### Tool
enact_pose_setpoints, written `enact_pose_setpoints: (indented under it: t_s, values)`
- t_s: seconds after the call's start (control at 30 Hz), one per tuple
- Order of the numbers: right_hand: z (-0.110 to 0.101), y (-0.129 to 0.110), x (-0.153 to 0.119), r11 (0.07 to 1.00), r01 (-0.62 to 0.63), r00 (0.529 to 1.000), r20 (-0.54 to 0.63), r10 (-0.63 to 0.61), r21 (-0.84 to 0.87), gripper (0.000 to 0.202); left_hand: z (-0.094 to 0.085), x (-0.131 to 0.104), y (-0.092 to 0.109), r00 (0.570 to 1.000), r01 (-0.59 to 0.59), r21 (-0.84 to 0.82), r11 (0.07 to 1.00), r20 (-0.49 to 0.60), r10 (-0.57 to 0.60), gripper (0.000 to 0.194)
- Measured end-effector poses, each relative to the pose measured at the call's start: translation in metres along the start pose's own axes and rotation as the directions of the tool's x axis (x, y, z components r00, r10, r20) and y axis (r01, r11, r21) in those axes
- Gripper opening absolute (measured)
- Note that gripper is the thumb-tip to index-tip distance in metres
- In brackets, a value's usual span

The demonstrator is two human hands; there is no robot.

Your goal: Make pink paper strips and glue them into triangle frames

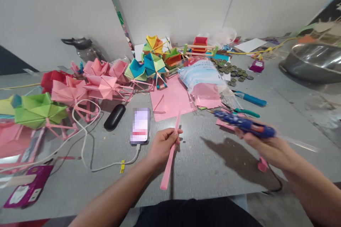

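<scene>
1. The smooth grey surface (112,188) is carrying everything; working at its near middle, well right of the phone (140,125), would be keeping hot drips off it.
2. At left, crisp folded paper shapes (102,83) are flaring into pointed cups above thin strut-like legs.
3. Beyond the hands, a crinkled clear bag (204,78) is lying beside a flat, matte pink sheet (173,94).
4. At right, the right hand (269,147) is gripping a blue glue gun (245,124), fingers wrapping round it, its nozzle pointing left. Steadying the wrist and squeezing lightly would be giving a thin, even bead.
5. Near middle, the left hand (161,147) is pinching a long, flat pink strip (168,166) around its middle, fingers closing almost fully. Holding lightly would be sparing its creases; keeping fingertips off the glued stretch would be avoiding burns.
6. On the sheet, a slim pink triangle (159,112) is showing narrow, straight sides.
</scene>
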State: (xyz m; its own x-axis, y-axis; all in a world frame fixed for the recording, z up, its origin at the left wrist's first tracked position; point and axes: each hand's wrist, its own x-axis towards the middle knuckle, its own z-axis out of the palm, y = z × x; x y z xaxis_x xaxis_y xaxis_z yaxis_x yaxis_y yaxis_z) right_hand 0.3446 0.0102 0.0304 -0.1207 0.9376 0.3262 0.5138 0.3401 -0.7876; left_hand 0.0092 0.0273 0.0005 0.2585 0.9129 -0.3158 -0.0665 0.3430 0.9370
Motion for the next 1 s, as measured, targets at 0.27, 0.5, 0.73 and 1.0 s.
enact_pose_setpoints:
  t_s: [0.27, 0.5, 0.73, 1.0]
  values:
    - [0.072, -0.029, 0.058, 0.988, 0.081, 0.984, 0.147, -0.101, 0.135, 0.055, -0.001, -0.001, -0.001, 0.998, 0.027, -0.101, 0.995, -0.047, -0.032, 0.057]
    - [0.087, -0.012, 0.039, 0.988, -0.035, 0.998, 0.051, 0.027, 0.153, 0.042, 0.0, -0.006, 0.003, 0.998, 0.052, -0.063, 0.997, -0.042, -0.055, 0.059]
    - [0.087, -0.007, 0.038, 0.991, 0.01, 1.0, 0.017, -0.012, 0.136, 0.04, 0.003, -0.01, 0.004, 0.996, 0.092, -0.022, 0.996, -0.015, -0.092, 0.056]
    - [0.087, -0.008, 0.037, 0.991, -0.038, 0.999, 0.013, 0.037, 0.126, 0.039, 0.003, -0.01, 0.005, 0.997, 0.07, -0.003, 0.998, -0.02, -0.07, 0.055]
